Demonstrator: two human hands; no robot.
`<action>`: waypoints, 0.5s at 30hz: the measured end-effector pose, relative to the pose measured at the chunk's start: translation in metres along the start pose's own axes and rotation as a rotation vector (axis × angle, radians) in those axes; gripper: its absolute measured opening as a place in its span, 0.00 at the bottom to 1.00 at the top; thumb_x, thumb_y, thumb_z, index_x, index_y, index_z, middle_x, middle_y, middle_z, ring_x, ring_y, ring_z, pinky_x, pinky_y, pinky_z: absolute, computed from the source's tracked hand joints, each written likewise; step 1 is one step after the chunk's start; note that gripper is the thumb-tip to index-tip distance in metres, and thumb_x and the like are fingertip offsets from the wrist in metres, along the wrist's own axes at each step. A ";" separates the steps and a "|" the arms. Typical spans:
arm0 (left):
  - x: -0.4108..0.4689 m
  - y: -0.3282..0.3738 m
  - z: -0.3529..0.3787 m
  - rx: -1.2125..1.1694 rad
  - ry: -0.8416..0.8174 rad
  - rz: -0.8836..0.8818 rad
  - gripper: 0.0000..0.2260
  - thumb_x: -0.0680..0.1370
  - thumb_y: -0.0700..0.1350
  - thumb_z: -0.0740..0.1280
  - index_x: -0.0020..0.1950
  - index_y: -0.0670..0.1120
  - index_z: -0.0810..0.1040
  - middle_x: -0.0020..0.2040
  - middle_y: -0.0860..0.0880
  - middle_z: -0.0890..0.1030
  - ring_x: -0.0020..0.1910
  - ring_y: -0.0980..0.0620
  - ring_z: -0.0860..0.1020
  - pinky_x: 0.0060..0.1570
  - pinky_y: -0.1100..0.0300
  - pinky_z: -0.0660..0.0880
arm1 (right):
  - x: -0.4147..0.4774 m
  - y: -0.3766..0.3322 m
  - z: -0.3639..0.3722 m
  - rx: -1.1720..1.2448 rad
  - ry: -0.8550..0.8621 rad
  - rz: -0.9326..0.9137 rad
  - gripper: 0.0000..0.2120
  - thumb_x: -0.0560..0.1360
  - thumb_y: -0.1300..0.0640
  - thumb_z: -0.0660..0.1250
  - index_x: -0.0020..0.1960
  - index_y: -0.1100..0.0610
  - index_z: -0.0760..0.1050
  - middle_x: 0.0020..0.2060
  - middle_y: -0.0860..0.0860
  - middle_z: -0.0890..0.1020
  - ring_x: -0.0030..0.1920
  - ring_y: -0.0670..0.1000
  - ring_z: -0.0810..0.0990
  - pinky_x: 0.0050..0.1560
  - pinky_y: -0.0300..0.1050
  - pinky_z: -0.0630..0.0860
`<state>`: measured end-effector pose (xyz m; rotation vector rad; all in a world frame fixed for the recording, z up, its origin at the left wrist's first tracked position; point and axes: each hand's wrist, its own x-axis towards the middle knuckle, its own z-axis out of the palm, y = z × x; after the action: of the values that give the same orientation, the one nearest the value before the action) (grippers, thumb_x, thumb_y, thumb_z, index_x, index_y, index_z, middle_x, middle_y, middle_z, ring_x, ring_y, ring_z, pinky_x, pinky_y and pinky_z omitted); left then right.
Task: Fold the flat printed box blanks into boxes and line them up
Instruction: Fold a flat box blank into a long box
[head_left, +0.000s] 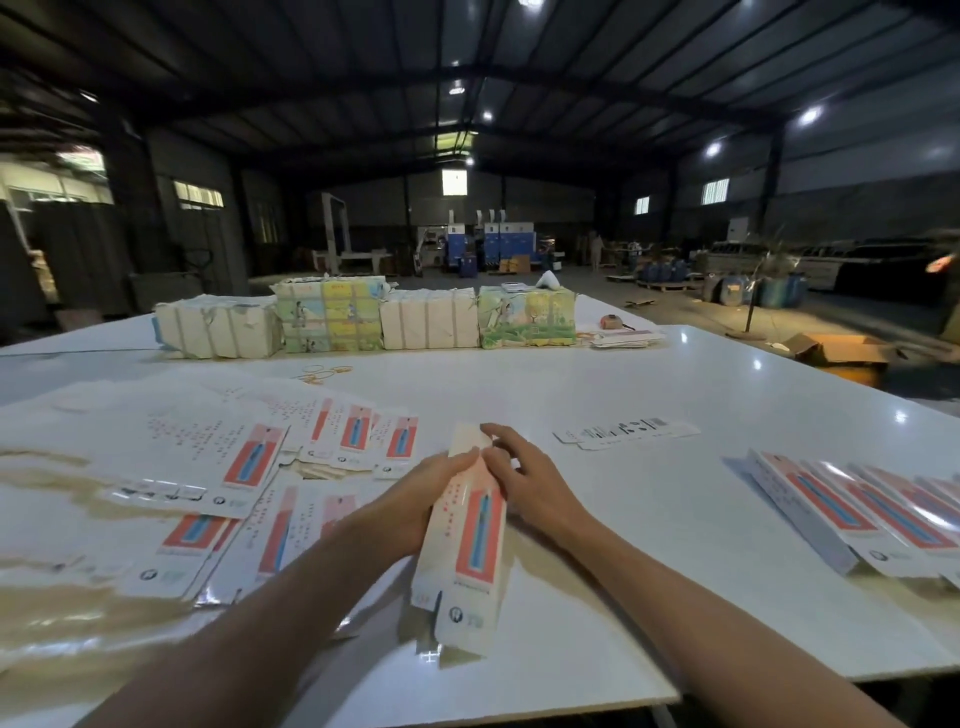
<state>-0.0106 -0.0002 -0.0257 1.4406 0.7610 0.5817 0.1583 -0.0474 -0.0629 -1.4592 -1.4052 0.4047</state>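
Reaching in from the bottom edge, two bare arms meet on a long, narrow box at the centre of the frame, its lower end resting on the table. The left hand grips the box's left side, fingers curled round the edge. The right hand lies with fingers spread and lightly bent against its upper right edge, clasping nothing. The table is white and shiny, mirroring ceiling lamps. Four strapped paper bundles stand along its far edge, and behind them is a dim, metal-roofed warehouse. The box is glossy white card with a red panel and a blue upright shape. At lower left, flat blanks of the same print lie fanned and overlapping. At right, folded boxes lie side by side in a row. Their small print is too blurred to read.
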 end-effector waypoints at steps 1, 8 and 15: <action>0.001 0.002 0.005 -0.067 -0.003 -0.025 0.12 0.84 0.54 0.68 0.53 0.46 0.80 0.41 0.44 0.85 0.39 0.46 0.86 0.44 0.53 0.84 | -0.001 0.000 -0.002 0.033 0.011 0.023 0.18 0.87 0.47 0.59 0.76 0.44 0.71 0.61 0.50 0.84 0.54 0.47 0.86 0.59 0.49 0.84; 0.019 -0.018 0.006 -0.298 0.042 -0.012 0.24 0.82 0.66 0.62 0.39 0.50 0.85 0.35 0.44 0.83 0.31 0.47 0.83 0.34 0.56 0.81 | -0.008 -0.005 -0.008 0.093 0.009 0.018 0.14 0.85 0.47 0.65 0.69 0.47 0.79 0.60 0.47 0.82 0.54 0.50 0.87 0.55 0.50 0.86; 0.027 -0.027 -0.011 -0.228 0.128 0.037 0.19 0.83 0.65 0.64 0.44 0.52 0.82 0.38 0.46 0.85 0.32 0.48 0.84 0.34 0.56 0.81 | -0.005 -0.008 0.001 0.233 -0.093 0.116 0.10 0.79 0.51 0.73 0.57 0.51 0.76 0.61 0.54 0.80 0.52 0.54 0.88 0.47 0.49 0.87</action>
<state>-0.0039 0.0258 -0.0556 1.2173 0.7437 0.7700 0.1521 -0.0533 -0.0591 -1.3478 -1.3018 0.6946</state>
